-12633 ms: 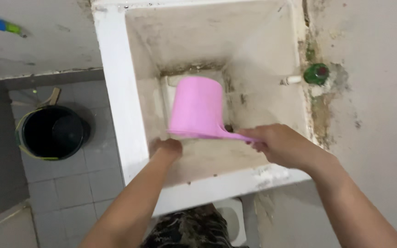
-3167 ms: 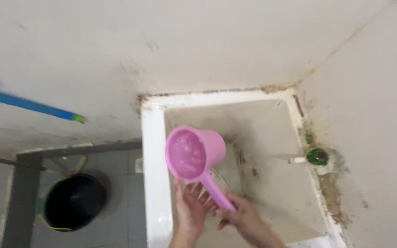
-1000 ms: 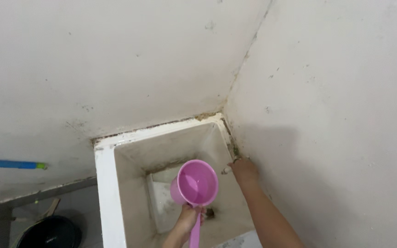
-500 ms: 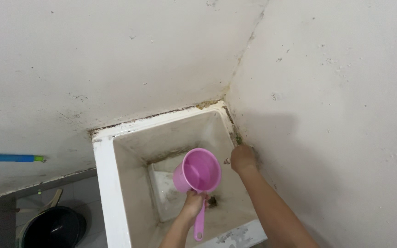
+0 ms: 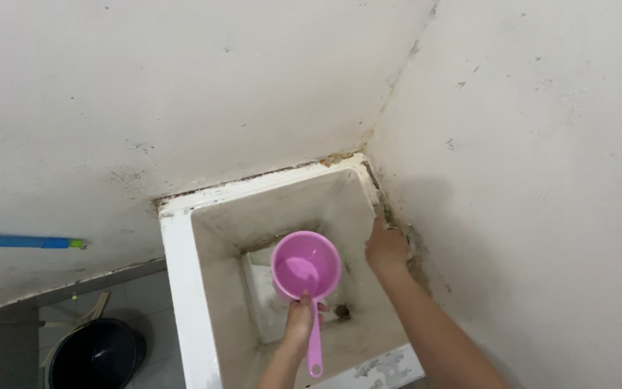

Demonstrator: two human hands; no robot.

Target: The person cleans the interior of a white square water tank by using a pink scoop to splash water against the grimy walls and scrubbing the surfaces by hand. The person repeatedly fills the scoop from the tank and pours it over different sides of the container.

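Far left, at 9 o'clock, a blue pole with a green tip point(image 5: 23, 241) runs across the white wall. Below it, at 7 o'clock, a black bucket point(image 5: 95, 356) with a light handle stands on the grey tiled floor point(image 5: 156, 371).

Centre of view: a white tiled water basin point(image 5: 181, 288) is set into the corner of the room. Its inner faces are stained brown, darkest along the bottom edges, and a small dark drain hole point(image 5: 340, 312) shows in its bottom. Whether any water stands in it, I cannot tell.

The left hand point(image 5: 300, 324) is clenched around the handle of a pink plastic water dipper point(image 5: 306, 265), close under the cup. The dipper is held inside the basin, mouth turned up toward the camera, its handle pointing to 6 o'clock. A little liquid seems to lie in the cup; this is uncertain.

At 3 o'clock from the dipper, the right hand point(image 5: 386, 248) grasps nothing; its fingers rest on the basin's right rim, where grime point(image 5: 404, 238) collects along the joint with the wall.

Judgement: the step in hand appears to be rinsing or scrubbing the soiled rim. The next move calls for a steady tilt of the dipper toward that rim.
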